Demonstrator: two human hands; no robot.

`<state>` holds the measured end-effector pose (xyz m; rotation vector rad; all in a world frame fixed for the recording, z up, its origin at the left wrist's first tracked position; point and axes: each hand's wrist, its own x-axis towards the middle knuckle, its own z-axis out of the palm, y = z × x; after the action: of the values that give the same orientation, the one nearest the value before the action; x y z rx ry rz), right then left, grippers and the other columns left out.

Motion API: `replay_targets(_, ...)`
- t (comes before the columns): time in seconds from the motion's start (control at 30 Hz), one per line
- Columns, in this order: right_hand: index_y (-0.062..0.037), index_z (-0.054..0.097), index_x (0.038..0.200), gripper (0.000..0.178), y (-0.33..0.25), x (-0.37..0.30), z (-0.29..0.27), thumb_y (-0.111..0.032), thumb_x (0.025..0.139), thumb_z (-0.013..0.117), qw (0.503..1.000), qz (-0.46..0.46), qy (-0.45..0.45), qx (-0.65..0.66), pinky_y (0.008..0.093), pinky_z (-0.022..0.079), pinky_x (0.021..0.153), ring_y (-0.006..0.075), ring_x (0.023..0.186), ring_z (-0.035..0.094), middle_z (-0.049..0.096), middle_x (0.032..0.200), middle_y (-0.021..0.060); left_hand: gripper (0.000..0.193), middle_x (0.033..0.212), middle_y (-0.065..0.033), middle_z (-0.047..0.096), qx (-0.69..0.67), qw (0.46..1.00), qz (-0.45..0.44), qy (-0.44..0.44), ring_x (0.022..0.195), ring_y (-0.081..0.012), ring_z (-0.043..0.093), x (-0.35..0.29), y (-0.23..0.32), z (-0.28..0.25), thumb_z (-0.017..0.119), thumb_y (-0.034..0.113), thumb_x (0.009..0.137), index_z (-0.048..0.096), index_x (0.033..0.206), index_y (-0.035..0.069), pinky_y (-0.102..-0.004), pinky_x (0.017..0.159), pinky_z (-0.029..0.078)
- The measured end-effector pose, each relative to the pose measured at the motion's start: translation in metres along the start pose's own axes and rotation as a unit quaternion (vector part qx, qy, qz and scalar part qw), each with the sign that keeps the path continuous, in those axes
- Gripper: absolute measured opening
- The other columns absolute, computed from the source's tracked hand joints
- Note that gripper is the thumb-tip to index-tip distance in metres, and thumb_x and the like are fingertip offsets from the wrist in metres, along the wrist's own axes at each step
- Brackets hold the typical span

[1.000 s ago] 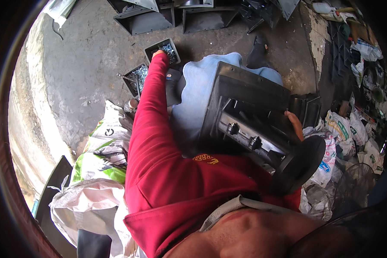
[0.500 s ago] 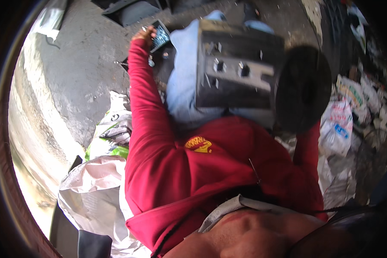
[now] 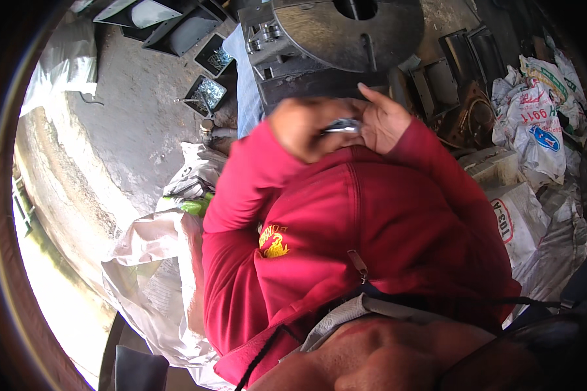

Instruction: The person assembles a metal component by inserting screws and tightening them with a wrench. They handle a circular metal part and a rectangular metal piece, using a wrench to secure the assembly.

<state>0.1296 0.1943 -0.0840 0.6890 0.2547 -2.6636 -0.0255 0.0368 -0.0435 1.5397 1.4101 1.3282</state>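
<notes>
My left hand [image 3: 304, 128] is smeared by motion in front of my belly, its fingers curled round a small shiny metal piece [image 3: 343, 126]. Palm showing, my right hand [image 3: 385, 120] meets it from the right, thumb raised and fingers stretched out beneath the piece. Just beyond both hands stands a dark metal fixture [image 3: 277, 62] with small bolts along its left side. A round dark metal disc [image 3: 313, 32] with a centre hole and a slot lies over it. To the left, a small black tray [image 3: 224, 88] holds shiny metal pieces.
Another small tray [image 3: 207, 52] of pieces sits farther up, near larger black bins [image 3: 182, 32]. On the right are metal boxes [image 3: 436, 85], a rusty ring-shaped part [image 3: 477, 120] and printed white sacks [image 3: 531, 124]. A white sack [image 3: 153, 274] stands at my left side.
My left hand has come from the small tray to my front, bringing a shiny metal piece. My right hand, hidden before, now shows beside it. The disc has shifted from the right to over the fixture.
</notes>
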Motion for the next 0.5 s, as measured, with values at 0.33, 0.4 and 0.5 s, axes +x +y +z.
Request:
replay_targets(0.33, 0.0026, 0.057, 0.112, 0.034, -0.008, -0.011, -0.022, -0.026, 0.095, 0.052, 0.976, -0.161, 0.132, 0.057, 0.0389, 0.053, 0.089, 0.0267, 0.100, 0.062, 0.062, 0.110, 0.0139, 0.028, 0.079, -0.0109, 0.065, 0.064, 0.986, -0.084, 0.126, 0.071, -0.0280, 0.066, 0.011, 0.001, 0.023, 0.072, 0.011, 0.076, 0.066, 0.103, 0.003, -0.0319, 0.064, 0.052)
replay_targets(0.4, 0.0025, 0.057, 0.114, 0.034, -0.006, -0.004, -0.028, -0.026, 0.095, 0.050, 0.986, -0.141, 0.064, 0.058, 0.0390, 0.051, 0.092, 0.0262, 0.104, 0.061, 0.061, 0.112, 0.0136, 0.028, 0.084, -0.0131, 0.064, 0.011, 0.989, -0.063, 0.135, 0.073, -0.0288, 0.066, 0.011, -0.012, 0.036, 0.070, 0.009, 0.077, 0.065, 0.104, 0.003, -0.0317, 0.065, 0.052)
replay_targets(0.5, 0.0028, 0.055, 0.117, 0.038, -0.002, 0.000, -0.025, -0.028, 0.096, 0.047, 0.989, -0.121, 0.067, 0.053, 0.0382, 0.048, 0.095, 0.0258, 0.108, 0.059, 0.059, 0.120, 0.0120, 0.044, 0.101, -0.0191, 0.063, 0.108, 0.991, -0.063, 0.055, 0.087, -0.0343, 0.064, 0.020, -0.012, 0.052, 0.065, 0.004, 0.075, 0.058, 0.119, 0.003, -0.0365, 0.075, 0.052)
